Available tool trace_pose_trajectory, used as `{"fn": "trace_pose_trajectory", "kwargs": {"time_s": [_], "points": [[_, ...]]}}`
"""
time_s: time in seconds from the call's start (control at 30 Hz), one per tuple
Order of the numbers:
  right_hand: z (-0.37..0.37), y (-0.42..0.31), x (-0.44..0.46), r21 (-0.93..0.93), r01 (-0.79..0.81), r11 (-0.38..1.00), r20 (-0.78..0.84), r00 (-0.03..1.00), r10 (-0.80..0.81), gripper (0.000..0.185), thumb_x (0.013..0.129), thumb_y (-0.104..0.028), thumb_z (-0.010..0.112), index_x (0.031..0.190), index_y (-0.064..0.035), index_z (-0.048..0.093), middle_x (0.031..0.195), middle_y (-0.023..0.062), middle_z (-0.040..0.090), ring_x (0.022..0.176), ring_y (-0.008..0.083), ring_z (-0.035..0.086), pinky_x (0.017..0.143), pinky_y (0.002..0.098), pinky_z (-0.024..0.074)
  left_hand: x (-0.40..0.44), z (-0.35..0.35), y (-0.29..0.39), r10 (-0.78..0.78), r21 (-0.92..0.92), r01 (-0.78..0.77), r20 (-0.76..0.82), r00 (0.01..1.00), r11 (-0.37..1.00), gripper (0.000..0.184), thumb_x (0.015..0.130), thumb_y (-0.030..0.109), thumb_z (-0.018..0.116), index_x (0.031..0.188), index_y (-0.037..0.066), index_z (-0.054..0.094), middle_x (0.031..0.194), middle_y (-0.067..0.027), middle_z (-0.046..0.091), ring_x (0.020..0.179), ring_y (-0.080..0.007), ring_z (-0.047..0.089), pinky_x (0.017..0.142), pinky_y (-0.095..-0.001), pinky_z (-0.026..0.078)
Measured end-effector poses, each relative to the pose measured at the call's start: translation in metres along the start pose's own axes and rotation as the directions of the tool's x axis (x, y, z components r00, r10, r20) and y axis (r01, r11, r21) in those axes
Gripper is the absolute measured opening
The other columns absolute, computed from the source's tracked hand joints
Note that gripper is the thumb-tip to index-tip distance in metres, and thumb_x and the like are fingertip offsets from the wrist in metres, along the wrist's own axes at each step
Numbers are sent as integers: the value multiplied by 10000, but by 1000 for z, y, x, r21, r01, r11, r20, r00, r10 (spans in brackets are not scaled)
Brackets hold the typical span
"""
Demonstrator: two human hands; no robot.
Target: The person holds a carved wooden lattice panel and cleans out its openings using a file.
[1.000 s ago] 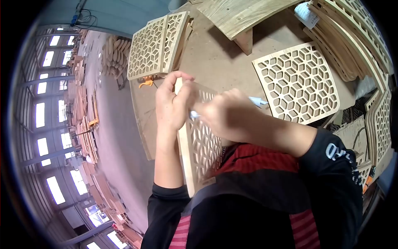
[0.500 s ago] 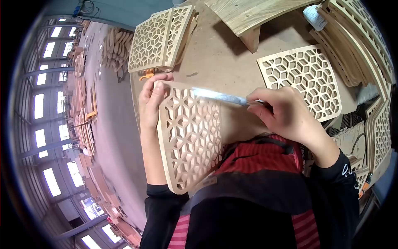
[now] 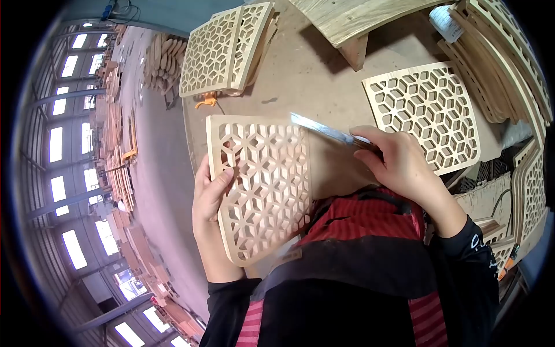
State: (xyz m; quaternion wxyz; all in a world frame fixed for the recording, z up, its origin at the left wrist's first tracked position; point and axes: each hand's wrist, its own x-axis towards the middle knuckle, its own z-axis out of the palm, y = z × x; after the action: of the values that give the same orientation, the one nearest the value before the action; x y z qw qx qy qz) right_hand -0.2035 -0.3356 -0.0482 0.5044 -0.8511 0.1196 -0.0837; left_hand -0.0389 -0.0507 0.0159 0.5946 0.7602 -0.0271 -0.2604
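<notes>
My left hand (image 3: 214, 189) is closed around the left edge of a wooden lattice panel (image 3: 266, 173), thumb on its front face and fingers behind. The panel is pale, with a cut-out star-and-diamond pattern, and is held tilted in front of my apron. My right hand (image 3: 399, 159) is shut on a narrow flat metal blade (image 3: 321, 128) with a dark handle, mostly hidden in the fist. The blade points left, its tip near the panel's upper right corner; whether it touches the wood I cannot tell.
Another lattice panel (image 3: 425, 115) lies on the workbench (image 3: 277, 75) to the right. Stacked panels (image 3: 222, 52) sit at the back left, near an orange clamp-like piece (image 3: 206, 100). A wooden stand (image 3: 370, 20) is at the back. Curved wooden parts (image 3: 480, 75) stand at the right.
My left hand has slid down from the panel's top left corner to its left edge. The blade has moved slightly right, away from the middle of the top edge.
</notes>
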Motion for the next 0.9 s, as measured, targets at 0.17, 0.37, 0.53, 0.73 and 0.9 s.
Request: {"fn": "trace_pose_trajectory", "kwargs": {"time_s": [0.17,0.37,0.53,0.73,0.9], "points": [[3,0,5,-4,-21,1000,50,999,21,236,837,-142,656,1057,-54,649,736,205,648,724,409,640,653,456,516,13,-14,-3,21,53,-22,7,1000,998,468,782,75,681,1224,-22,565,1016,-87,675,738,-79,570,676,-217,475],[6,11,1,-73,-46,996,68,996,51,246,851,-172,656,1067,-55,660,744,200,655,710,389,648,652,441,522,19,-4,1,24,-34,-25,-35,999,999,456,790,36,643,1228,-42,542,1025,-120,663,802,-156,640,715,-295,551],[21,24,1,-178,-53,983,157,984,81,231,899,-277,582,1000,-86,666,722,178,658,709,378,655,653,467,515,21,14,11,30,53,-31,37,999,998,499,753,19,633,1239,-44,541,1006,-101,659,751,-121,609,676,-238,496],[40,32,9,-287,54,957,200,980,5,241,926,-296,558,905,-78,656,702,144,657,682,351,656,617,451,503,16,46,20,5,-22,-4,54,999,1000,596,726,-1,601,1309,-45,485,1076,-128,646,871,-171,652,779,-290,533],[46,37,11,-291,137,947,141,985,-100,193,899,-268,619,881,-83,669,677,130,647,633,342,640,565,433,491,16,45,18,-1,-32,3,66,998,999,623,718,-6,589,1328,-45,469,1091,-138,630,896,-194,655,794,-305,540]]}}
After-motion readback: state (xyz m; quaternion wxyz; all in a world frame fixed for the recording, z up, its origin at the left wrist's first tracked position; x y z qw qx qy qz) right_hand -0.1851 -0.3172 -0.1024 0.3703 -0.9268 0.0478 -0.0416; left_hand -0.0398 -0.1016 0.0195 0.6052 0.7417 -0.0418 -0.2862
